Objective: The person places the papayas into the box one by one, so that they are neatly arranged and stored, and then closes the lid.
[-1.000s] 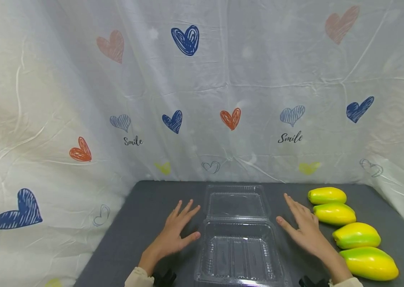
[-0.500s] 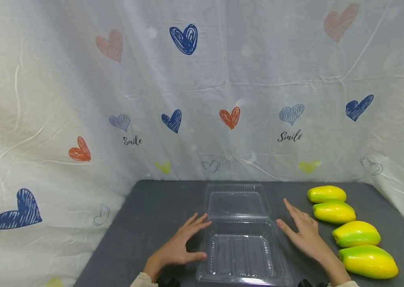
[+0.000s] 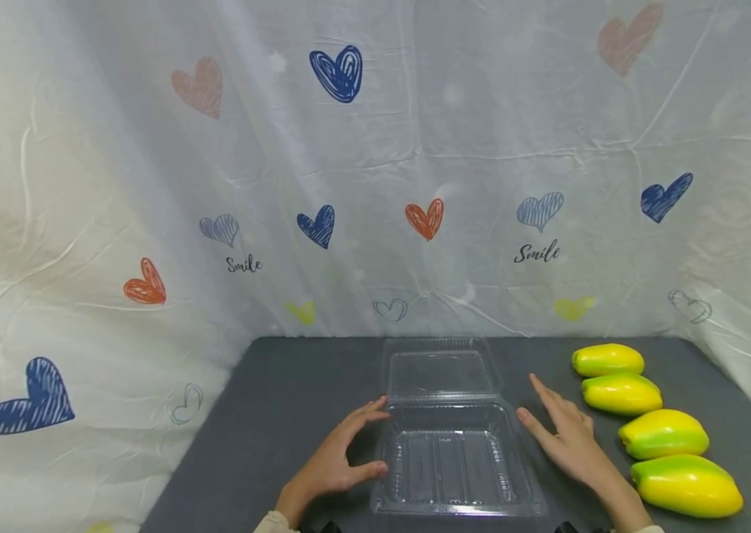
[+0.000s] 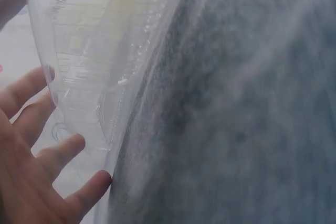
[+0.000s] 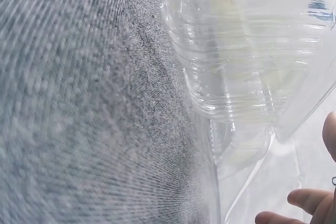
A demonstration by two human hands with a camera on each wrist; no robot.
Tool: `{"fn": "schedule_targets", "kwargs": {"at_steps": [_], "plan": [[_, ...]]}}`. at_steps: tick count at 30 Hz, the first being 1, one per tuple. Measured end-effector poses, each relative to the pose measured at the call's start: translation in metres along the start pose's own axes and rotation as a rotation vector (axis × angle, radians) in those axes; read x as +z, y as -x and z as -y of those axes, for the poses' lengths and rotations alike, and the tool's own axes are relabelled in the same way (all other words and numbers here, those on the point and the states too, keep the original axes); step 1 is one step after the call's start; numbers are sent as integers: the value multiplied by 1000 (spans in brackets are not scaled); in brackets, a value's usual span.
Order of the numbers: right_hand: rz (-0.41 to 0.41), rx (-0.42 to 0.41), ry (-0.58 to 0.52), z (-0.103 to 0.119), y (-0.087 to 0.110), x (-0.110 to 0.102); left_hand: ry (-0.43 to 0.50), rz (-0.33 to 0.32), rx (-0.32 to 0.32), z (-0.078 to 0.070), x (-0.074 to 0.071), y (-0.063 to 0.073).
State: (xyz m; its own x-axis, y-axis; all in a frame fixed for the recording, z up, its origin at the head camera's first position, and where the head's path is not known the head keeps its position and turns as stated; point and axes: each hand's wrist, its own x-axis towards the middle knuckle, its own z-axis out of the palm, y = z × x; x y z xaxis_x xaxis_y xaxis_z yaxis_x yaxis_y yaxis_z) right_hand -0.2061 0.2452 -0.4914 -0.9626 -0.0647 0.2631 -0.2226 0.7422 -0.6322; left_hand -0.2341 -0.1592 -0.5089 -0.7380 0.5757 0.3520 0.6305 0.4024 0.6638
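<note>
A clear plastic clamshell box (image 3: pixel 449 466) lies on the dark table, its hinged lid (image 3: pixel 441 372) folded back flat behind the base. My left hand (image 3: pixel 338 459) is at the box's left rim, thumb and fingers spread apart. In the left wrist view, the fingertips (image 4: pixel 97 182) overlap the edge of the clear plastic. To the right of the base, my right hand (image 3: pixel 569 444) hovers with straight fingers and holds nothing. Only a few of its fingertips (image 5: pixel 304 198) show in the right wrist view, apart from the box wall.
Several yellow-green, papaya-like fruits (image 3: pixel 665 435) lie in a row along the right side of the dark grey table (image 3: pixel 269 414). A white curtain (image 3: pixel 375 148) printed with hearts hangs behind the table and along its sides.
My left hand has moved right, from beside the box to its left rim. The box has shifted slightly away and to the right. My right hand has dropped a little.
</note>
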Motion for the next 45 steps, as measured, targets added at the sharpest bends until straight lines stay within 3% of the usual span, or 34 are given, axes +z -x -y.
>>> {"fn": "schedule_targets", "kwargs": {"at_steps": [12,19,33,45], "plan": [[-32,-19,-12,0,0,0,78,-73,35,7,7,4],[-140,-101,-50,-1,-2,-3,70,-109,50,10,10,7],[-304,-129,-29,-8,0,-31,79,-111,41,9,9,4],[-366,-120,-39,-19,6,-53,71,-104,37,11,9,5]]}}
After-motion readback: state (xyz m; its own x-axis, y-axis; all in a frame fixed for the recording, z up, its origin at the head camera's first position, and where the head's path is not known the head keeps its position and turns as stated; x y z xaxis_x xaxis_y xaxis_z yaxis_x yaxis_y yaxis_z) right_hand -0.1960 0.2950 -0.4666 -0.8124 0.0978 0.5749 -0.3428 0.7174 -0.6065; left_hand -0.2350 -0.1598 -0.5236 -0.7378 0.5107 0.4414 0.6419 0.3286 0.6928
